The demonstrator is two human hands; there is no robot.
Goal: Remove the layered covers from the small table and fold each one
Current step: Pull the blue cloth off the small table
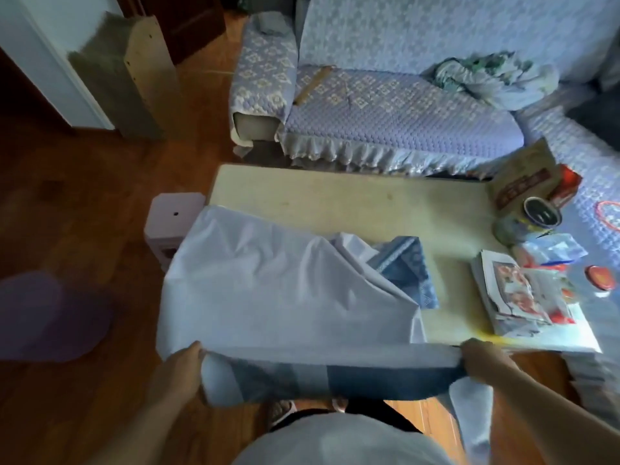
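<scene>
1. White cloth, the cover [268, 297], is gripped at its near edge by both hands: the left hand [179, 370] has its fingers curled round the left end of that edge, and the right hand [483, 360] has its fingers curled round the right end.
2. Between the hands the held edge runs taut, parallel to the near edge of the small table [352, 203]. That line is the cover's long axis at this moment.
3. From the hands the cover lies straight ahead, draped over the near-left part of the small table and hanging off its left side; a blue patterned face [402, 266] shows where it is turned back near the table's middle.
4. A darker blue fold hangs below the held edge, in front of the table.
5. Judgement: both hands are equally near; the next fold or lift calls for moving the held edge away from the body, across the table.
6. Papers [523, 297] rest on the table's right part, beside the cover and apart from it; a sweep rightward could disturb them.
</scene>
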